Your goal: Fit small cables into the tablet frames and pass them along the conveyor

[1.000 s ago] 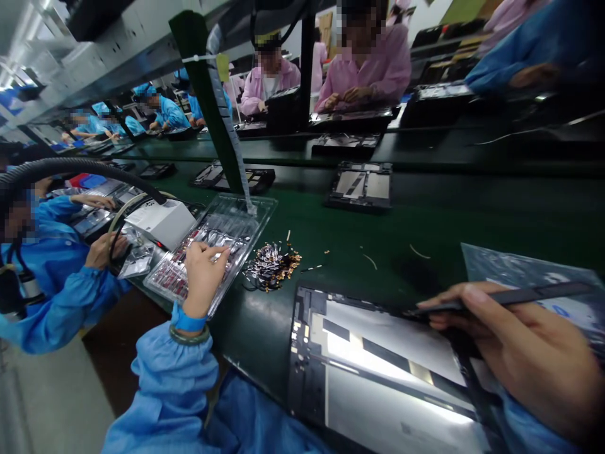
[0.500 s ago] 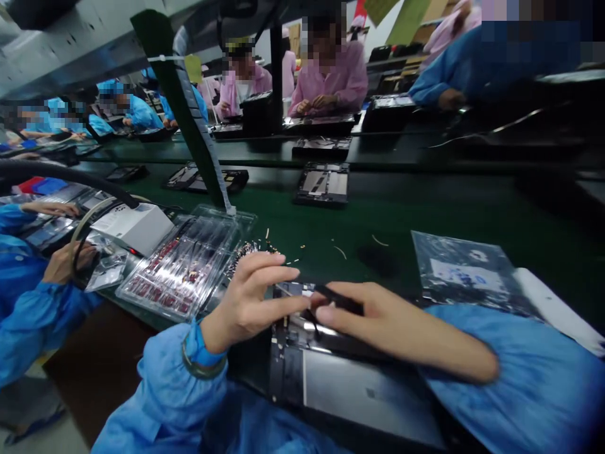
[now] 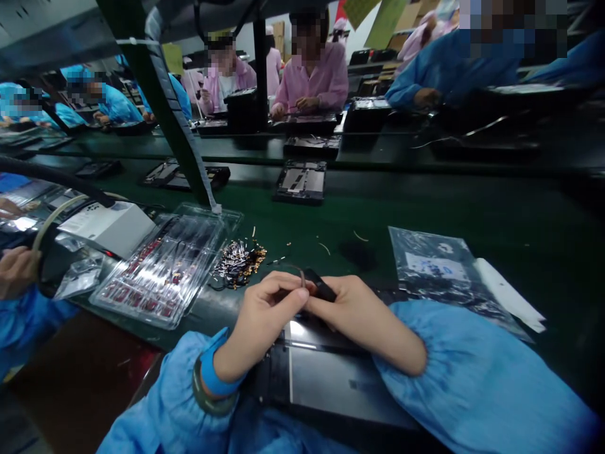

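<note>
Clear plastic parts tray point(image 3: 161, 268) at near left on the green counter point(image 3: 425, 208), left hand point(image 3: 265, 315) pinching a thin curved wire point(image 3: 299, 272), right hand point(image 3: 352, 309) gripping dark tweezers point(image 3: 320, 285) over the open tablet point(image 3: 326, 378), bag label point(image 3: 432, 268) at right, print unreadable

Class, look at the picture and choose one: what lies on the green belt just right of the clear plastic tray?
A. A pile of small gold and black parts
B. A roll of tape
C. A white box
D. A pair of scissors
A. A pile of small gold and black parts lies on the green belt, just right of the clear plastic tray and beyond the person's left hand.
</note>
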The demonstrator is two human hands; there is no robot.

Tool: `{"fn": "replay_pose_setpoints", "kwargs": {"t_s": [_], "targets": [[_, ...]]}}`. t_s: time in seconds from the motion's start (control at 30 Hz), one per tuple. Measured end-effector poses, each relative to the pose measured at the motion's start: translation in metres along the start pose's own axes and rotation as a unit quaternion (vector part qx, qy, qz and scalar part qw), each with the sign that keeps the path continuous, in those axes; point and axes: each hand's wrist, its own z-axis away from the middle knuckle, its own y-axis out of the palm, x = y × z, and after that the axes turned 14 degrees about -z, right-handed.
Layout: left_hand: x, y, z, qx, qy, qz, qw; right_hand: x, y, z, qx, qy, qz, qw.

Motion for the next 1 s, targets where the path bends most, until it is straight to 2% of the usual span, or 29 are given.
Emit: {"fn": "replay_pose_setpoints", "kwargs": {"t_s": [0.1,0.17,0.23,0.33,0.4,0.47,0.53,0.67,0.83,0.9,1.0], "targets": [[-0.004,0.001,-0.002,0.012,-0.01,0.018,1.0,0.001,-0.005,0.003,0.003,-0.062,0.056,0.997],[-0.009,0.0,-0.002,0.012,0.002,0.016,1.0,0.003,-0.009,0.005,-0.026,-0.129,0.092,0.987],[-0.014,-0.002,-0.002,-0.003,0.033,-0.013,0.999,0.004,-0.012,0.007,-0.059,-0.2,0.119,0.971],[-0.019,-0.005,-0.001,-0.034,0.061,-0.059,0.996,0.005,-0.014,0.009,-0.077,-0.284,0.129,0.947],[-0.019,-0.006,-0.003,-0.03,0.031,-0.051,0.998,0.004,-0.014,0.01,-0.111,-0.344,0.143,0.921],[-0.017,-0.007,-0.004,-0.007,-0.019,-0.015,1.0,0.003,-0.015,0.012,-0.143,-0.411,0.192,0.88],[-0.014,-0.007,-0.006,0.017,-0.053,0.021,0.998,0.001,-0.014,0.013,-0.135,-0.46,0.263,0.837],[-0.008,-0.004,-0.003,0.036,-0.061,0.027,0.997,0.001,-0.008,0.014,-0.102,-0.476,0.389,0.782],[-0.003,-0.001,0.001,0.015,-0.026,-0.041,0.999,0.001,-0.002,0.013,-0.105,-0.463,0.517,0.713],[-0.002,-0.002,-0.001,0.017,-0.043,-0.028,0.999,-0.001,-0.006,0.013,-0.111,-0.466,0.5,0.721],[-0.002,-0.008,-0.007,0.02,-0.116,0.072,0.99,-0.005,-0.015,0.012,-0.2,-0.455,0.412,0.764]]}}
